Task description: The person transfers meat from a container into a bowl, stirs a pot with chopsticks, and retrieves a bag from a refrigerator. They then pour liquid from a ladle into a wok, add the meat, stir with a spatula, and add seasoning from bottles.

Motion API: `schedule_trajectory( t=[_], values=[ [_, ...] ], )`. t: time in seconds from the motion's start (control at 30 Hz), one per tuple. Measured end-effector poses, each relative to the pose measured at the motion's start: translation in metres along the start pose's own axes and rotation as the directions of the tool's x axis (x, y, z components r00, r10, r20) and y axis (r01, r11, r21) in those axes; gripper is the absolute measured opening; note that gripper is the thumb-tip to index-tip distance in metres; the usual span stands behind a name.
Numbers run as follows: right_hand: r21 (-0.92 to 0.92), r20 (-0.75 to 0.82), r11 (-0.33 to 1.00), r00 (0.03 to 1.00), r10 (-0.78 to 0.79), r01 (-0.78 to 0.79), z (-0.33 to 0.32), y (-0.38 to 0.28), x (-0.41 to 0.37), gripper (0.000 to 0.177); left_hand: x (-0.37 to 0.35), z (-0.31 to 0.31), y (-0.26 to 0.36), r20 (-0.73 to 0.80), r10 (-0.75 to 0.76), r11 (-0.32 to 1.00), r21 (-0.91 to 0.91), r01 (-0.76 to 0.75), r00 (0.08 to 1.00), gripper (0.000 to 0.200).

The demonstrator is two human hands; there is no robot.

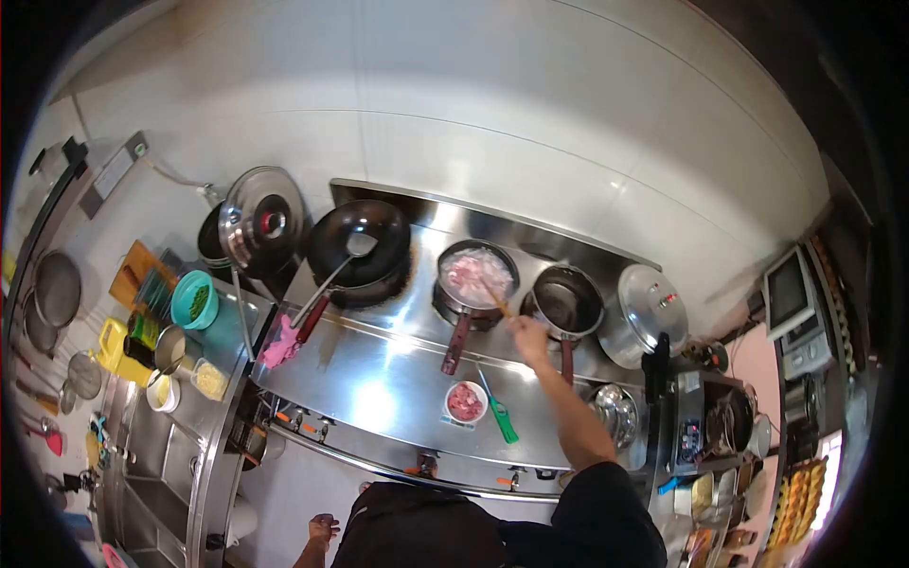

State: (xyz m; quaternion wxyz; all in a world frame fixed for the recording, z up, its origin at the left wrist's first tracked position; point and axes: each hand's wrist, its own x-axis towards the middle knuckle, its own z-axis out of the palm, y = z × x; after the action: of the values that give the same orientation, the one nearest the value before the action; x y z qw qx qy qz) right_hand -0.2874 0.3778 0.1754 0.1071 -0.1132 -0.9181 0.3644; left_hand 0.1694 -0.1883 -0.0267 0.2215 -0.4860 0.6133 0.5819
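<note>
Over the stove, my right hand (pixel 528 338) holds wooden chopsticks (pixel 495 297), whose tips reach into a pot (pixel 455 306). Pale pink meat pieces (pixel 473 274) lie in cloudy liquid inside this pot, and its dark red handle points toward me. Down at my side, beyond the counter's front edge, hangs my left hand (pixel 324 528); its fingers look curled, but they are too small to make out. A white bowl of raw meat (pixel 466 402) stands on the steel counter in front of the pot, beside a green lighter (pixel 504 423).
A black wok (pixel 359 244) with a spatula (pixel 360 246) is left of the pot. An empty dark pan (pixel 566 301) and a large lidded pot (pixel 644 315) stand right. Pink cloth (pixel 281 344), a turquoise bowl (pixel 194 301) and a sink (pixel 161 464) are farther left.
</note>
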Motion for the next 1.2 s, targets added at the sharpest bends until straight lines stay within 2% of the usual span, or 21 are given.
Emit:
schedule_trajectory(
  t=[0.03,0.13,0.27,0.37,0.5,0.6,0.7,0.73,0.8,0.83,0.87,0.9,0.93,1.0,1.03,1.1,1.17,1.2],
  values=[
    [-0.081,-0.026,0.997,1.0,-0.016,0.014,0.011,0.023,-0.014,0.03,0.001,-0.001,0.004,0.026,-0.002,0.999,0.051,0.001,1.0,0.021],
    [0.044,-0.171,0.999,0.985,-0.015,0.023,0.019,0.035,-0.05,0.032,0.021,0.002,0.034,0.088,0.038,0.986,0.158,-0.052,0.995,0.021],
    [0.284,-0.164,0.948,0.966,0.197,-0.145,-0.007,0.016,-0.126,0.03,0.038,0.006,0.08,0.135,0.146,0.97,0.174,-0.168,0.98,0.024],
    [0.124,-0.288,0.985,0.946,0.15,-0.119,0.001,0.063,-0.212,0.028,0.03,0.024,0.119,0.179,0.208,0.947,0.21,-0.244,0.962,0.027],
    [-0.008,-0.294,0.842,0.806,0.514,-0.54,0.006,0.137,-0.301,0.022,0.014,0.051,0.149,0.239,0.219,0.93,0.242,-0.276,0.946,0.028],
    [-0.095,-0.417,0.832,0.781,0.465,-0.547,0.0,0.178,-0.31,0.022,0.011,0.066,0.152,0.321,0.223,0.904,0.286,-0.318,0.921,0.029],
    [-0.478,-0.475,0.738,0.847,0.24,-0.477,-0.002,0.191,-0.303,0.027,0.011,0.074,0.157,0.361,0.23,0.883,0.313,-0.349,0.904,0.029],
    [-0.535,-0.499,0.695,0.843,0.199,-0.481,-0.001,0.186,-0.294,0.032,0.013,0.074,0.158,0.366,0.241,0.878,0.312,-0.362,0.899,0.028],
    [-0.25,-0.392,0.916,0.898,0.202,-0.315,0.008,0.17,-0.276,0.032,0.018,0.076,0.158,0.351,0.269,0.872,0.308,-0.381,0.897,0.024],
    [-0.082,-0.331,0.971,0.925,0.186,-0.224,0.019,0.163,-0.269,0.032,0.013,0.074,0.162,0.349,0.324,0.835,0.332,-0.439,0.88,0.023],
    [0.047,-0.187,0.979,0.961,0.204,-0.198,0.036,0.152,-0.26,0.031,0.013,0.072,0.161,0.355,0.377,0.809,0.325,-0.491,0.856,0.024],
    [0.176,-0.038,0.966,0.979,0.198,-0.189,0.055,0.142,-0.25,0.031,0.015,0.069,0.16,0.36,0.429,0.779,0.317,-0.541,0.829,0.024],
    [0.318,0.079,0.89,0.945,0.318,-0.326,0.069,0.125,-0.241,0.031,0.017,0.066,0.159,0.351,0.423,0.778,0.331,-0.533,0.835,0.026],
    [0.503,0.375,0.63,0.806,0.458,-0.591,0.098,0.089,-0.224,0.032,0.002,0.065,0.169,0.318,0.449,0.71,0.44,-0.55,0.835,0.033],
    [0.447,0.319,0.687,0.82,0.476,-0.573,0.115,0.091,-0.222,0.03,-0.001,0.058,0.171,0.29,0.453,0.675,0.506,-0.537,0.843,0.036],
    [0.331,0.212,0.788,0.855,0.474,-0.519,0.161,0.121,-0.214,0.028,-0.016,0.053,0.175,0.181,0.498,0.731,0.438,-0.523,0.848,0.04],
    [0.405,0.356,0.63,0.749,0.559,-0.663,0.133,0.077,-0.206,0.026,-0.015,0.045,0.171,0.136,0.488,0.829,0.238,-0.507,0.862,0.035],
    [0.235,0.176,0.826,0.858,0.482,-0.512,0.155,0.113,-0.21,0.025,-0.011,0.038,0.166,0.117,0.469,0.847,0.221,-0.483,0.875,0.033]
  ],
)
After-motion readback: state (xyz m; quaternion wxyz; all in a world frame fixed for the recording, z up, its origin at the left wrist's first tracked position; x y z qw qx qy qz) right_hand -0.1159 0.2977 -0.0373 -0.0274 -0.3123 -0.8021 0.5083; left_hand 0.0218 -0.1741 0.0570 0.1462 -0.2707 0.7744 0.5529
